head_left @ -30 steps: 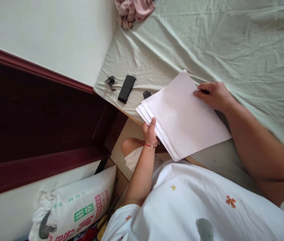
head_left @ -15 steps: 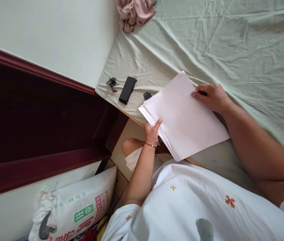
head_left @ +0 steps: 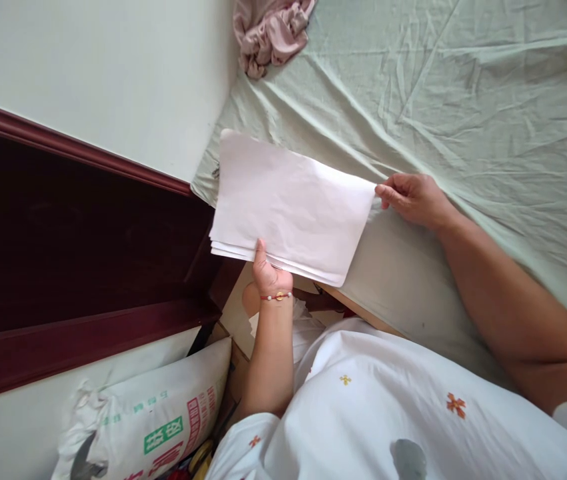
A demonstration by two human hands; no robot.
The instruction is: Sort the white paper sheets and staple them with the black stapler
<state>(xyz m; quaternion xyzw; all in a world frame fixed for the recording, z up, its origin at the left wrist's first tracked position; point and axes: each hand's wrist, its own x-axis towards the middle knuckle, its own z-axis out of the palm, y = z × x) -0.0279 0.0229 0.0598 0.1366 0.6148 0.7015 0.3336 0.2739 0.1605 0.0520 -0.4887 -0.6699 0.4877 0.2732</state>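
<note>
A few white paper sheets (head_left: 293,200), stacked with their lower edges slightly fanned, are held above the bed's near left corner. My left hand (head_left: 269,267) grips the lower edge, thumb on top and fingers hidden underneath. At the upper right corner of the paper, my right hand (head_left: 411,197) pinches the sheet between thumb and fingertips. How many sheets the right hand holds I cannot tell.
The bed (head_left: 463,120) has a wrinkled pale green sheet, with a crumpled pink cloth (head_left: 276,40) at its far left. Dark red wooden furniture (head_left: 73,227) stands left. A printed white sack (head_left: 163,413) lies at lower left. Keys peek out beside the paper.
The papers have moved left and turned counterclockwise, so they cover the phone and the small black object. My left hand moved left with them; my right hand now pinches the corner.
</note>
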